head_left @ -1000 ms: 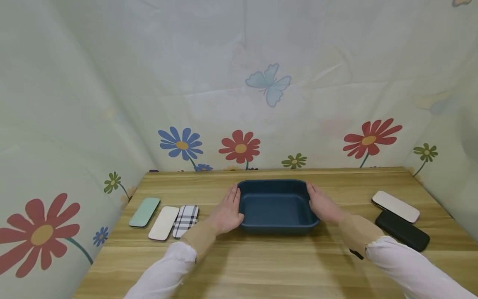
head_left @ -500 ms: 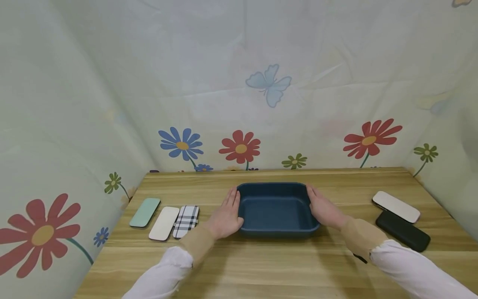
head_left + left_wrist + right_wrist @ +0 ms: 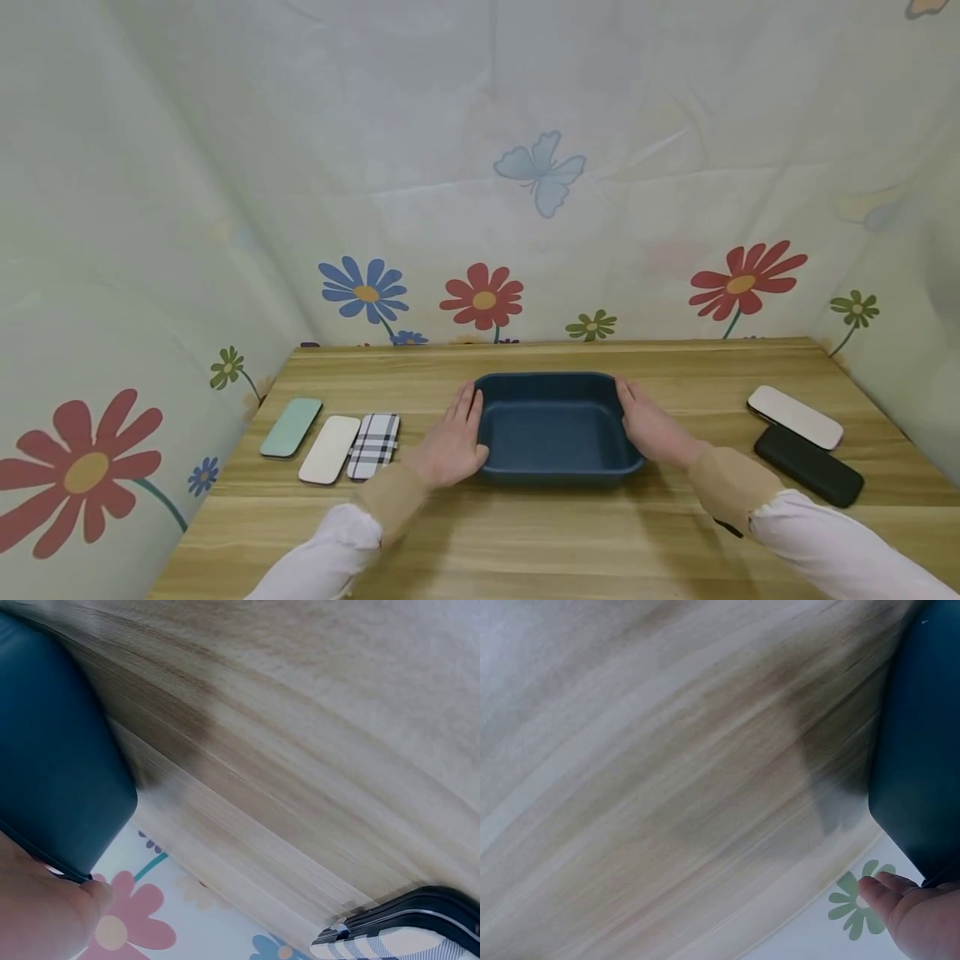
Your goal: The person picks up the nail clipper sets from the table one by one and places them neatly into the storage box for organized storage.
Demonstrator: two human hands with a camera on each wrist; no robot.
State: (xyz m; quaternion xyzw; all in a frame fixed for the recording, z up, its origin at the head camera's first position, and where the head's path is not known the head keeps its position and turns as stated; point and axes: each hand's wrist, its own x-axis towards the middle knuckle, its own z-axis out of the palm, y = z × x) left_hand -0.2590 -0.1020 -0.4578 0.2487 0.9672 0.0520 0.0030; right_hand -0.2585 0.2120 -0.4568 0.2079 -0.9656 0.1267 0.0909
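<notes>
The left hand (image 3: 450, 446) lies along the left end of a dark blue tray (image 3: 557, 437), its fingers straight and together, the thumb at the near corner. The right hand (image 3: 654, 427) presses the opposite end, fingers also extended along the outer wall. The tray sits between them, just right of centre in the lower half of the head view, with its long side facing the person. In the left wrist view its outer wall fills the upper left; in the right wrist view, the right edge.

Tan bands (image 3: 393, 498) circle both wrists below white sleeves (image 3: 318, 554), and a short dark strip (image 3: 727, 528) shows under the right wrist.

Towards the left of the frame, three slim cases lie flat on the wood-grain tabletop (image 3: 555, 542): pale green (image 3: 291, 427) outermost, then white (image 3: 330, 450), with a checked one (image 3: 374, 447) just beside it. At the right, a pale pinkish case (image 3: 797, 416) lies against a black case (image 3: 808, 465); whether it overlaps is hard to tell.

Behind hangs a pale backdrop (image 3: 420, 167) printed with flowers (image 3: 482, 298) and a blue butterfly (image 3: 551, 175).
</notes>
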